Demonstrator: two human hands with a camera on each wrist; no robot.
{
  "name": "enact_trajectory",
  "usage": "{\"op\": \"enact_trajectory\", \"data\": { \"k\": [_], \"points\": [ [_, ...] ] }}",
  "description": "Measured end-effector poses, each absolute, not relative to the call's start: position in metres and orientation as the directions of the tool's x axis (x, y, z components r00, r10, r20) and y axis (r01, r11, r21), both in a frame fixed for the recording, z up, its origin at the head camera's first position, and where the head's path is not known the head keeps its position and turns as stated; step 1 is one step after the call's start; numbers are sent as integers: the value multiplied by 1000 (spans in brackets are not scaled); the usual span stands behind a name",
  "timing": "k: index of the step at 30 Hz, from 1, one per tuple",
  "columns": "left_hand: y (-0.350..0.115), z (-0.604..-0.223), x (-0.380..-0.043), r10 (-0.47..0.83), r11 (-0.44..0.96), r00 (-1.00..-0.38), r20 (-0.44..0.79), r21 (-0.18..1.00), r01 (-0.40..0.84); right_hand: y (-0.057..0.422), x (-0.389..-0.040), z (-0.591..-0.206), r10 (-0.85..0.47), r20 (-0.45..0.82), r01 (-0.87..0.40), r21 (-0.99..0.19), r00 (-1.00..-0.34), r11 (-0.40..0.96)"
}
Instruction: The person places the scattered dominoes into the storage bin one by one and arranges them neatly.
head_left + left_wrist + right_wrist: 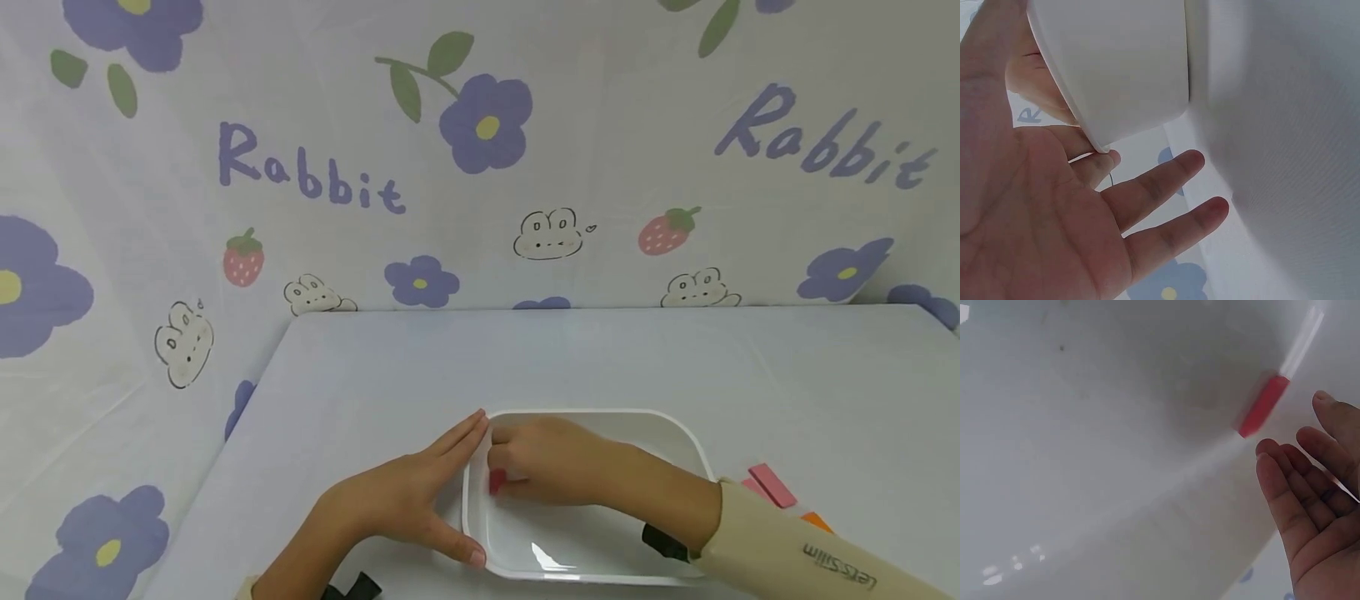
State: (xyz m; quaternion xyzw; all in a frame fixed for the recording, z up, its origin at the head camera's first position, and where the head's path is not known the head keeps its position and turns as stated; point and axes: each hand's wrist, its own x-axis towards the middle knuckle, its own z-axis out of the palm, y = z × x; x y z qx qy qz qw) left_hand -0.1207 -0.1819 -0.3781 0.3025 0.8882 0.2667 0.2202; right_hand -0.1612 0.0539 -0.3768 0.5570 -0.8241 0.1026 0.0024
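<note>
Seemingly at set-down, my loose-fingered right hand [551,461] hovers by a red block [1264,406], nine o'clock inside the white tub [585,537]; my spread left hand [408,493] braces it; next likely calls for withdrawal.

One tub [555,533], one red block [1264,407], two pink blocks [772,485], one orange block [818,522] show.

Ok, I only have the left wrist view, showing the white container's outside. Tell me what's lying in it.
Observer: A red block lies inside the white container, against its wall.

Operator: Report where the right grip is.

Observer: In the head view, the right grip is inside the container, beside that block.

Operator: Now describe what's on the table to the container's right.

Observer: Pink pieces lie on the table there, close to the sleeve.
</note>
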Motion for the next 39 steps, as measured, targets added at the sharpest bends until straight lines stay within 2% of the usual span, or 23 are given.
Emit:
{"op": "enact_trajectory", "data": {
  "k": [7,15,20,28,36,39],
  "points": [
    [-180,-377,-119,630,698,-736,-248,595,397,81,-152,-351,-886,109,-875,-252,-450,413],
    [-180,-376,-118,613,714,-749,-253,582,388,107,-147,-330,-854,181,-862,-248,-489,441],
    [-180,-376,-118,604,719,-752,-265,587,372,120,-142,-325,-836,221,-859,-239,-502,453],
    [-179,-378,-119,631,700,-737,-242,586,407,152,-133,-322,-770,304,-827,-263,-561,498],
    [-179,-378,-119,631,702,-736,-244,584,408,185,-131,-326,-723,460,-854,-207,-516,478],
    [-180,-379,-120,628,704,-738,-249,587,400,197,-128,-326,-691,474,-831,-198,-545,520]
  ]
}}
